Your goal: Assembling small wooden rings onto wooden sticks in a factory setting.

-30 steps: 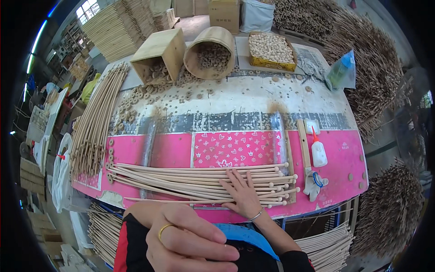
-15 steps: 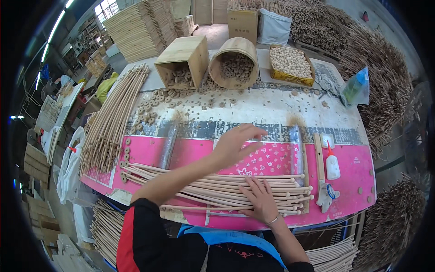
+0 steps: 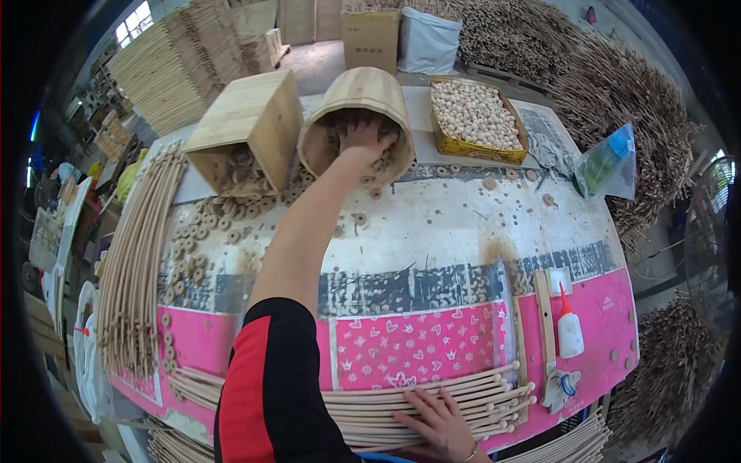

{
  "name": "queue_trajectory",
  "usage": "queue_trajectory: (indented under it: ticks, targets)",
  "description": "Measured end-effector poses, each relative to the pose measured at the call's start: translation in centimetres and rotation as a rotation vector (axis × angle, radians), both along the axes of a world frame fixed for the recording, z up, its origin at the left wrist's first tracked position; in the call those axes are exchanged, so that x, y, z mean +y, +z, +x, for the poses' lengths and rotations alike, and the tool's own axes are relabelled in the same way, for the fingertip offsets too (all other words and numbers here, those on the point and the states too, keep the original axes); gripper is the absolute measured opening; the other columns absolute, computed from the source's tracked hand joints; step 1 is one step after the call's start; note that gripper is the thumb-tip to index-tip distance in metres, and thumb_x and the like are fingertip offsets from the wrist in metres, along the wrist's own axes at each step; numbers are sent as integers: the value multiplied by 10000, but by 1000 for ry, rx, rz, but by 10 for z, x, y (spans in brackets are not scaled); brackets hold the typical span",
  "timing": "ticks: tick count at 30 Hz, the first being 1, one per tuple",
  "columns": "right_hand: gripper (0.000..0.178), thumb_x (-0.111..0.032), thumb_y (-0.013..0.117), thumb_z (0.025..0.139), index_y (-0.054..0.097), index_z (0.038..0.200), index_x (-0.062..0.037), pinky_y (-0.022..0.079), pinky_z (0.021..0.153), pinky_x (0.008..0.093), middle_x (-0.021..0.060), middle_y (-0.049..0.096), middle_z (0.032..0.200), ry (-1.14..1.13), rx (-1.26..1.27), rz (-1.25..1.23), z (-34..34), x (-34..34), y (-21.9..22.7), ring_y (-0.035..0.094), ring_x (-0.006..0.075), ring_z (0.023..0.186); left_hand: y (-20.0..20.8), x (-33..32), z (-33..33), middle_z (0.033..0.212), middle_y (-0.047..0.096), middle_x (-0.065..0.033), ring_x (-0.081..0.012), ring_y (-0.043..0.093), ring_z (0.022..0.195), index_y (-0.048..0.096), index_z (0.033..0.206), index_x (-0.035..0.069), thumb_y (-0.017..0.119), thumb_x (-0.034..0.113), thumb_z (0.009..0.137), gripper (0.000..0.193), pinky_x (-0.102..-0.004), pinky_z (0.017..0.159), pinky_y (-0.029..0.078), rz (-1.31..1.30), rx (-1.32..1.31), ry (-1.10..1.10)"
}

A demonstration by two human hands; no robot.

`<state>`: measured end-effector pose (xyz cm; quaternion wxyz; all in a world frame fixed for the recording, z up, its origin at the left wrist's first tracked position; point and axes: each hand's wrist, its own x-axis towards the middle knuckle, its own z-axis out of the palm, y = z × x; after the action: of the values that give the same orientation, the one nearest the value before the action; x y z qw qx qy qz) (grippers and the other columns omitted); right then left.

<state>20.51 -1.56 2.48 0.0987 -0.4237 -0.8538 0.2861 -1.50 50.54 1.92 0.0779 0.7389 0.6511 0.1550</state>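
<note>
My left hand (image 3: 366, 137) reaches into a round wooden tub (image 3: 356, 91) lying on its side. Its fingers look spread over the small wooden rings (image 3: 380, 167) inside; the fingertips are partly hidden in shadow. On a bundle of pale wooden sticks with round knob ends (image 3: 363, 424), near the table's front edge, my right hand (image 3: 438, 423) lies flat with its fingers apart. My left sleeve covers part of that bundle.
To the tub's left lies a square wooden box (image 3: 245, 116) with rings; to its right stands a yellow tray of wooden balls (image 3: 478, 116). Sticks with rings (image 3: 139, 262) lie at the left. A glue bottle (image 3: 570, 333) with a red nozzle stands at the right.
My left hand has moved from above the pink sheet forward into the tub. My right hand stays on the sticks. The view has shifted forward and right.
</note>
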Motion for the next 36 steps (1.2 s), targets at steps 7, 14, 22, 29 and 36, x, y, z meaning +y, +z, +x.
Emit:
queue_trajectory:
  ticks: [7,14,22,29,36]
  targets:
    - [713,-321,724,722,519,1383,-152,189,1164,557,152,363,1529,-28,69,-40,0,5,-3,331,333,1417,-36,21,11,1562,274,-107,-410,261,1408,406,1448,370,523,666,840,686,-624,1106,221,232,115,9]
    - [773,-361,746,682,512,1391,-159,191,1163,554,151,354,1535,-17,49,-7,0,4,-4,331,329,1417,-60,-4,-16,1289,464,-107,-365,428,1244,580,1264,291,600,578,824,526,-580,991,364,452,244,-62]
    - [784,-383,756,683,508,1388,-146,190,1162,553,158,348,1537,-19,57,-1,-1,2,-1,323,333,1422,-64,-22,-19,1271,468,-107,-352,466,1192,544,1311,254,610,524,856,533,-510,991,393,339,80,-41]
    - [766,-391,748,697,514,1387,-153,185,1166,545,152,359,1534,-23,50,-4,-2,3,-2,330,328,1423,-73,-23,-10,1195,488,-98,-352,470,1184,553,1272,245,598,453,890,437,-498,849,496,479,230,34]
    - [782,-415,749,696,508,1399,-173,190,1166,541,149,365,1531,-22,34,-8,-1,1,-2,331,323,1425,-67,-48,-22,1169,502,-87,-365,517,1132,570,1171,203,616,465,883,392,-439,736,581,470,221,-44]
